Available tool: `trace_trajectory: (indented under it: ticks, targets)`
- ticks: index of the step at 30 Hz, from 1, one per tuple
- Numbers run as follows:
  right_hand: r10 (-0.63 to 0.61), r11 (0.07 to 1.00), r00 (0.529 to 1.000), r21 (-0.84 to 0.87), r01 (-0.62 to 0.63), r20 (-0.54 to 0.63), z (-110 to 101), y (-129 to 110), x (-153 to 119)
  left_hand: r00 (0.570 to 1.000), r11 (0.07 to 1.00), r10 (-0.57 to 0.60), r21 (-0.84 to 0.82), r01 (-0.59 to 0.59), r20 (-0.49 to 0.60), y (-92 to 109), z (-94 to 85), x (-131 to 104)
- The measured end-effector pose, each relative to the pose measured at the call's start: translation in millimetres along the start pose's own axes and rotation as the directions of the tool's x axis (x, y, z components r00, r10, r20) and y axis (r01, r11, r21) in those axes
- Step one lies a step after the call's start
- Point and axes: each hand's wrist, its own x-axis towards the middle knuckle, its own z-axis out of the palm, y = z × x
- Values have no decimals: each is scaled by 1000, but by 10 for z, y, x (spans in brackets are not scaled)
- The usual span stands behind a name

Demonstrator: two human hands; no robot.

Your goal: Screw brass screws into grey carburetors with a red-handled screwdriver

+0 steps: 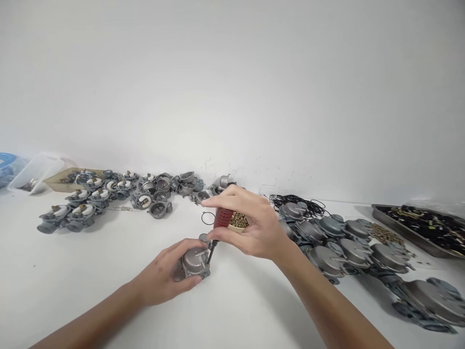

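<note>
A grey metal carburetor (194,261) rests on the white table at the lower middle, and my left hand (167,274) is wrapped round its left side, thumb at the front. In my right hand (250,220) is the red handle of a screwdriver (222,219), gripped between thumb and fingers. Its dark shaft slants down to the right edge of the carburetor, where the tip meets a small brass-coloured screw (208,264). Just behind, a thin black ring (208,218) lies on the table. A dish of brass screws (239,220) is partly hidden behind my right hand.
Carburetors with white floats (82,210) and loose metal bowls (159,208) stand at the back left. Several closed carburetors (354,252) fill the right, near black rings (301,203), a screw pile (387,235) and a metal tray (432,246). A plastic container (41,169) is far left.
</note>
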Motion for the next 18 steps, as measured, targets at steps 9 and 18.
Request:
trace_trajectory:
  ticks: [9,18]
  targets:
    - [-18,999,1000,-31,19,18,-31,4,19,1000,1000,-2,-2,2,-13,23,-10,20]
    - [-25,999,1000,26,24,13,-42,3,39,997,996,39,83,-34,-66,53,18,6]
